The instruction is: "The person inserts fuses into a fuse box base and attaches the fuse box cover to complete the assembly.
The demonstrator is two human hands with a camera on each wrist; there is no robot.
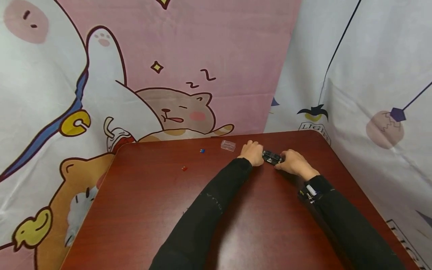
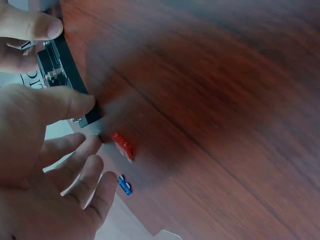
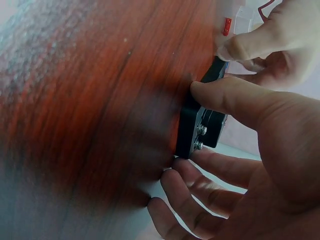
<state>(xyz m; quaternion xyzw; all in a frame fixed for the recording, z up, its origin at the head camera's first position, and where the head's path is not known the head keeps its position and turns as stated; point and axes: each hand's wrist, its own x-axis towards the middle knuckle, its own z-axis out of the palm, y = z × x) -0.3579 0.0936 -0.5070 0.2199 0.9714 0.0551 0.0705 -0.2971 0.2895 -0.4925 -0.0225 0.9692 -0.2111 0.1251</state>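
Note:
Both hands hold a black rectangular block (image 1: 271, 158) with metal screws on it, low over the far right part of the table. My left hand (image 1: 253, 153) grips its left end, thumb (image 2: 75, 102) along the near side; the middle to little fingers spread loosely past it. At the other end, my right hand (image 1: 295, 164) pinches the block, its thumb (image 3: 215, 94) on the near edge. Its other fingers reach down beside the block toward the tabletop. Screw heads (image 3: 200, 137) show on the block in the right wrist view.
Left of the hands lies a clear plastic box or cover (image 1: 228, 146). Farther left are a small blue piece (image 1: 202, 150) and a small red piece (image 1: 184, 168). The reddish-brown table (image 1: 141, 210) ends at a printed cloth (image 1: 243, 67) behind and at the right.

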